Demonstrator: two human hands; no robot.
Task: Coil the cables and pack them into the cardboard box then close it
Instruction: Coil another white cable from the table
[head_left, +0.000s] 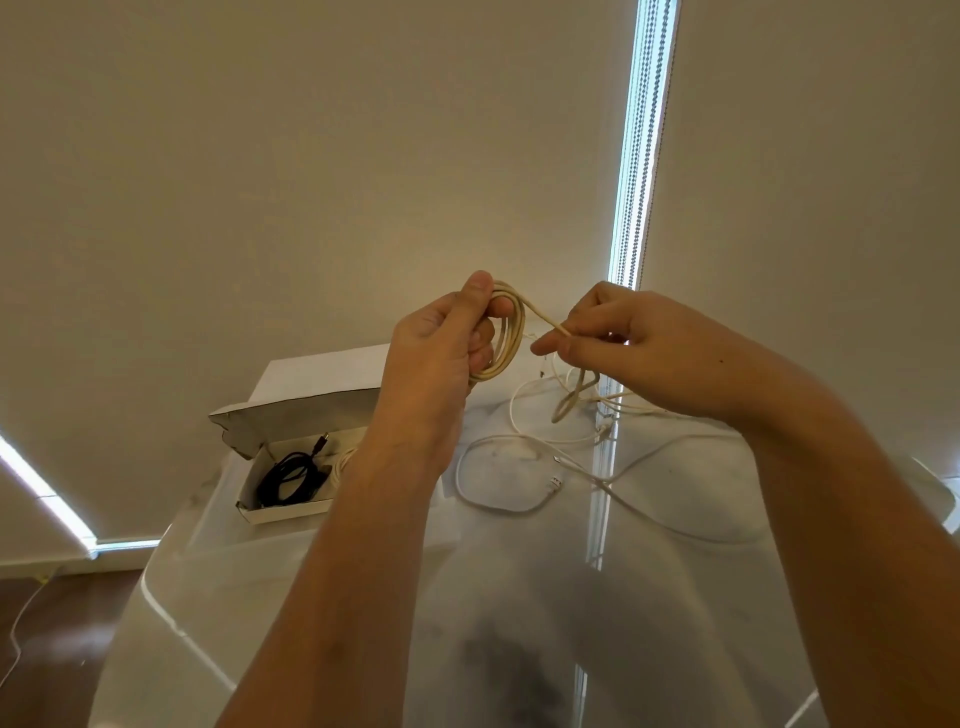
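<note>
The desk (519, 597) is glossy and carries the box (291, 467) at nine o'clock, lid up, a black cable (288, 478) already coiled inside. White cables (498, 467) sprawl loose at three o'clock. Above them the left hand (441, 338) grips the coil (506, 332) of cream cable, thumb on top; the right hand (623, 348) pinches the free strand just beside it. The coil stands nearly upright, its long axis running from twelve to six, the strand leaving toward four o'clock. The tail hangs down into the white cables — it looks likely to snag and drag one along. A slack left grip would let the loops spring apart.
</note>
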